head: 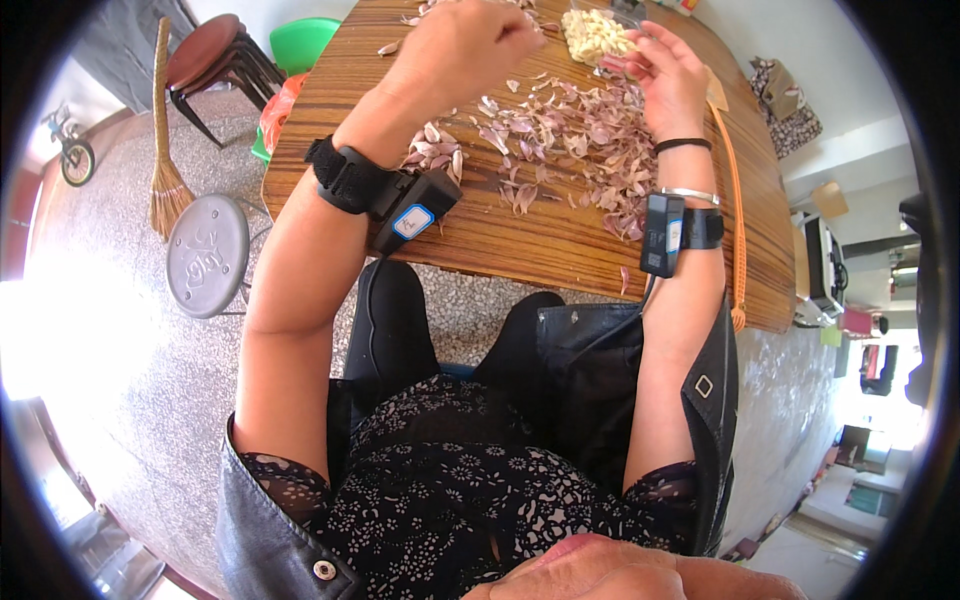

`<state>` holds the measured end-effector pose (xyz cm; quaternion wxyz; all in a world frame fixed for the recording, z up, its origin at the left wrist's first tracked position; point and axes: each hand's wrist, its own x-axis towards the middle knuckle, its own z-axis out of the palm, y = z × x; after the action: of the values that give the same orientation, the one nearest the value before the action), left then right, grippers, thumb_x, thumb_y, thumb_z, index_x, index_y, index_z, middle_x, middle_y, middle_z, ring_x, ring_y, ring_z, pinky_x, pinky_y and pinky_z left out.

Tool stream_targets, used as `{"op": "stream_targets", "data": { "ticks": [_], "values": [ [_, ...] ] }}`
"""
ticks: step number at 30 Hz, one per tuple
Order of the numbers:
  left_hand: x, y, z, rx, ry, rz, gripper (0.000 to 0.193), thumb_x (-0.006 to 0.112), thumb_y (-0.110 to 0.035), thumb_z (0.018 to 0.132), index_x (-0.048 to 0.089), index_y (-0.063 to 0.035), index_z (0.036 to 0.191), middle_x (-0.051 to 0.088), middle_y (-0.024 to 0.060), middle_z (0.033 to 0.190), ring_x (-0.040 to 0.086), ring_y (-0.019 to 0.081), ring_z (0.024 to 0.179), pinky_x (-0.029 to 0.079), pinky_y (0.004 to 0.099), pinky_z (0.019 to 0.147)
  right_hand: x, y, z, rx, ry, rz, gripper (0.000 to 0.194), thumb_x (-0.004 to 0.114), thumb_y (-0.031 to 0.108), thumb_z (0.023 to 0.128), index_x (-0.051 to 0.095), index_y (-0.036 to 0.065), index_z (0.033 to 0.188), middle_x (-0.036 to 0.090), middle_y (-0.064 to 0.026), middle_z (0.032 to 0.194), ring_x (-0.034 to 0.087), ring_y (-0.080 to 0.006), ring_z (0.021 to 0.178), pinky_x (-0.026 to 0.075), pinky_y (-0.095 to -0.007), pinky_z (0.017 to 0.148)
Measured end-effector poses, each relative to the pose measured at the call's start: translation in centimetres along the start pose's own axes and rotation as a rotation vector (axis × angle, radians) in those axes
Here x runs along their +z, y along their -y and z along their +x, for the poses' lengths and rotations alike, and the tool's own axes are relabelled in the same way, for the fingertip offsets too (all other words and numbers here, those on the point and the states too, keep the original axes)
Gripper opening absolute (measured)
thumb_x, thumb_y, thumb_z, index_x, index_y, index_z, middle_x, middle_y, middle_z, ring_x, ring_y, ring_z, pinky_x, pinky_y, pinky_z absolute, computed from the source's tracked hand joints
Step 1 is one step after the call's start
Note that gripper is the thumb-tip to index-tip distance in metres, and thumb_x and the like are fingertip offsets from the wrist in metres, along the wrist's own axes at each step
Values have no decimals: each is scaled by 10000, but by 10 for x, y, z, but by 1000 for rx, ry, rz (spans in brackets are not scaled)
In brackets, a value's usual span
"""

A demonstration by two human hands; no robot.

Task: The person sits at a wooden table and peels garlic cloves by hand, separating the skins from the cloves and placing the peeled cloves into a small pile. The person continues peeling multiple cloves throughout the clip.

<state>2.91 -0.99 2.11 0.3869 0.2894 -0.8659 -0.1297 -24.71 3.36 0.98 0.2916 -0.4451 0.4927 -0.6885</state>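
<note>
My left hand is over the far part of the wooden table, its fingers curled; whether it holds anything is hidden. My right hand is raised with bent fingers beside a clear container of peeled garlic cloves. I cannot tell whether a small piece sits between its fingertips. Loose garlic skins are spread between my forearms. A small pile of unpeeled garlic cloves lies by my left wrist, and more cloves lie at the far edge, partly behind my left hand.
An orange plastic back scratcher or similar long tool lies along the right side of the wooden table. To the left are a round stool, a straw broom, stacked stools and a green chair. Black devices are strapped to both wrists.
</note>
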Motion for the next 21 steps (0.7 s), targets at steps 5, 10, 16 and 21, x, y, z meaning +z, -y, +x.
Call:
{"op": "stream_targets", "data": {
  "ticks": [5, 10, 16, 21],
  "values": [
    [-20, 8, 3, -55, -268, -116, 248, 707, -237, 886, 697, 3, 947, 706, 211, 861, 703, 376, 820, 541, 433, 702, 46, 10, -42, -179, 419, -503, 219, 741, 146, 929, 718, 61, 1130, 734, -48, 1127, 686, -124, 963, 568, -266, 815],
    [-24, 8, 4, -149, -195, -13, 247, 706, -244, 879, 687, 1, 903, 700, 216, 843, 691, 390, 798, 536, 432, 693, 84, 11, -76, -555, 746, -783, 289, 806, 214, 840, 722, 106, 1094, 733, -52, 1087, 675, -202, 1039, 537, -327, 922],
    [-16, 9, 5, -89, -196, -64, 222, 670, -230, 899, 698, -10, 915, 696, 218, 842, 690, 393, 807, 530, 441, 695, 71, 13, -70, -416, 855, -1177, 131, 752, 177, 818, 747, 106, 928, 714, -81, 927, 677, -268, 899, 532, -380, 816],
    [-18, 12, 5, -94, -200, -78, 212, 661, -220, 902, 711, -16, 938, 690, 222, 849, 685, 402, 828, 530, 441, 717, 46, 26, -60, -402, 476, -1321, 123, 733, 179, 852, 752, 75, 913, 713, -118, 831, 689, -284, 766, 542, -391, 725]
  ]
}}
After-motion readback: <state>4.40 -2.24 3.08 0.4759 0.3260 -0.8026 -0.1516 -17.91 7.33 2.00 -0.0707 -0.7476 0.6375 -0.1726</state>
